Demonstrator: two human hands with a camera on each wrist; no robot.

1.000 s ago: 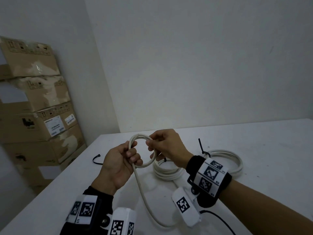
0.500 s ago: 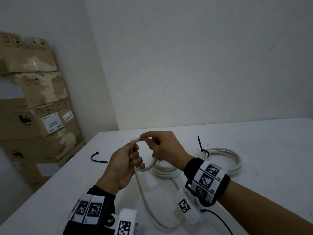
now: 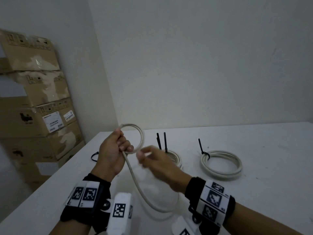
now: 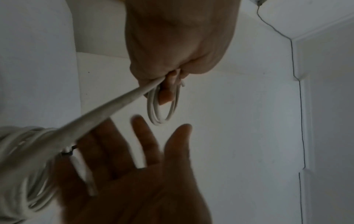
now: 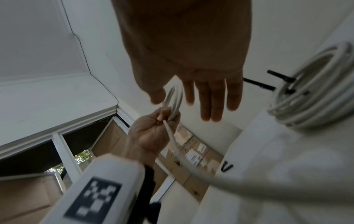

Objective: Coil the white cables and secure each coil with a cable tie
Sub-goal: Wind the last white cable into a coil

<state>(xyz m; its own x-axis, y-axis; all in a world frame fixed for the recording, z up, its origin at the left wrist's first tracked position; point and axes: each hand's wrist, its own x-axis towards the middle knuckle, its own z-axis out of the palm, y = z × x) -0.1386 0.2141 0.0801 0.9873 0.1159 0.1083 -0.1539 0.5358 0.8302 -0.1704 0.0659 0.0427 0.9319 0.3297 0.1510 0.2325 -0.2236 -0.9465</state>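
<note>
Our left hand (image 3: 113,150) grips a small loop of round white plastic cable (image 3: 135,138); our right hand (image 3: 156,162), fingers spread, hovers at its four o'clock, holding nothing.

Lighting is dim and flat in all three views, with a cool grey cast; no distinct source is identifiable. Shadows on the surface (image 3: 254,192) are soft and faint. The head view is reasonably sharp at the left hand (image 3: 112,155), while the right hand (image 3: 157,164) is smeared by motion blur. Wide-angle distortion bends the cardboard boxes (image 3: 33,99) at the left edge. Both wrist views are darker and noisy: hands appear underexposed against pale walls, the near cable (image 4: 99,112) is out of focus, and the marker tag (image 5: 93,198) is blurred.
</note>
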